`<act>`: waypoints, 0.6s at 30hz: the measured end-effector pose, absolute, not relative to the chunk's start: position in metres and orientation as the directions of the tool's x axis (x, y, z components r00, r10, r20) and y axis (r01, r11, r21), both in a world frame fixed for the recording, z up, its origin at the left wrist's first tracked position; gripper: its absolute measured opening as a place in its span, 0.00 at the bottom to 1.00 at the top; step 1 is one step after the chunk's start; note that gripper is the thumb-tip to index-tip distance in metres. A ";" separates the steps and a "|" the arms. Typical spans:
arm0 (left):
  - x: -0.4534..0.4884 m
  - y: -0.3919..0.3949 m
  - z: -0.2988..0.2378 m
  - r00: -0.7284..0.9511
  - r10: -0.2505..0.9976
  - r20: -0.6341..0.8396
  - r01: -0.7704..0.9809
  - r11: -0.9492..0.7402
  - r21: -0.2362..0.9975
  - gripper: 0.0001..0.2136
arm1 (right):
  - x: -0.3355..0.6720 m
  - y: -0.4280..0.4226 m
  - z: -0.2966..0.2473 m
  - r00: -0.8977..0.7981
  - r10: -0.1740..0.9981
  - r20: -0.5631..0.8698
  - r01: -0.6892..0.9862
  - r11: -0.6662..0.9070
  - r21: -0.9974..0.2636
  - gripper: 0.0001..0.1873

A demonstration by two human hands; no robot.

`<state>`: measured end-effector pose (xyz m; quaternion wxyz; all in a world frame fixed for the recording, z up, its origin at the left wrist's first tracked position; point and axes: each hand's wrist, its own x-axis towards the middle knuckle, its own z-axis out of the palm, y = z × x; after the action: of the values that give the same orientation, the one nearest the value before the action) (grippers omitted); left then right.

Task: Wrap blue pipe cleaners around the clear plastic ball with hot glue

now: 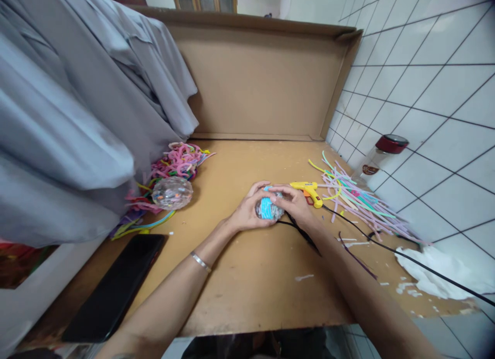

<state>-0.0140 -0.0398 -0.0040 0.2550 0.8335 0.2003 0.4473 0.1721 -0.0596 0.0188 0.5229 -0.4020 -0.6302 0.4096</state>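
Between my hands is a rounded clear ball-like thing [275, 211] with bright blue strips [266, 208] across its side. My left hand [247, 210] is wrapped round its left side and underneath. My right hand [297, 204] lies over its top right, fingers curled against the blue strips. Just beyond my right hand, a yellow glue gun [314, 194] lies on the table, its black cord running off to the right. A larger clear ball [172, 193] with coloured specks sits to the left, apart from my hands.
Pink and mixed-colour pipe cleaners [180, 162] are heaped at the left, pastel ones [359, 199] spread at the right. A black phone [116, 287] lies front left. A red-lidded jar [381, 155] and white tissue [436, 271] are near the tiled wall. Grey cloth [96, 101] hangs left; cardboard [263, 80] stands behind.
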 end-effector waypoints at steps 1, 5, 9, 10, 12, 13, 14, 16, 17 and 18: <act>-0.014 -0.040 -0.004 0.520 0.560 0.645 0.103 -0.791 0.603 0.27 | 0.172 -0.060 0.019 -0.129 0.937 0.324 0.077 0.335 -0.939 0.16; -0.014 -0.041 -0.003 0.523 0.583 0.622 0.128 -0.775 0.619 0.27 | 0.171 -0.060 0.019 -0.127 0.945 0.301 0.067 0.311 -0.948 0.16; -0.013 -0.042 -0.002 0.528 0.571 0.629 0.113 -0.781 0.615 0.27 | 0.170 -0.060 0.018 -0.116 0.949 0.292 0.050 0.299 -0.953 0.17; -0.013 -0.043 -0.002 0.529 0.565 0.632 0.108 -0.784 0.611 0.27 | 0.170 -0.060 0.018 -0.115 0.950 0.290 0.049 0.297 -0.954 0.17; -0.013 -0.043 -0.002 0.530 0.559 0.638 0.104 -0.790 0.605 0.27 | 0.170 -0.061 0.018 -0.115 0.951 0.288 0.050 0.295 -0.954 0.17; -0.013 -0.043 -0.002 0.530 0.556 0.640 0.103 -0.791 0.602 0.28 | 0.170 -0.061 0.018 -0.119 0.951 0.285 0.054 0.293 -0.955 0.17; -0.013 -0.043 -0.002 0.531 0.555 0.640 0.104 -0.793 0.601 0.28 | 0.170 -0.061 0.018 -0.123 0.951 0.282 0.056 0.291 -0.955 0.17; -0.013 -0.042 -0.002 0.536 0.553 0.638 0.106 -0.793 0.599 0.28 | 0.170 -0.061 0.019 -0.128 0.952 0.278 0.061 0.287 -0.956 0.17; -0.013 -0.042 -0.002 0.537 0.556 0.635 0.109 -0.792 0.600 0.28 | 0.170 -0.061 0.019 -0.129 0.952 0.276 0.065 0.286 -0.956 0.17; -0.013 -0.042 -0.002 0.538 0.559 0.631 0.114 -0.790 0.602 0.28 | 0.170 -0.062 0.020 -0.129 0.953 0.275 0.070 0.286 -0.956 0.17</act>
<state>-0.0131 -0.0423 -0.0023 0.2544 0.8391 0.2006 0.4370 0.1701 -0.0615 0.0197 0.5132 -0.4150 -0.6159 0.4301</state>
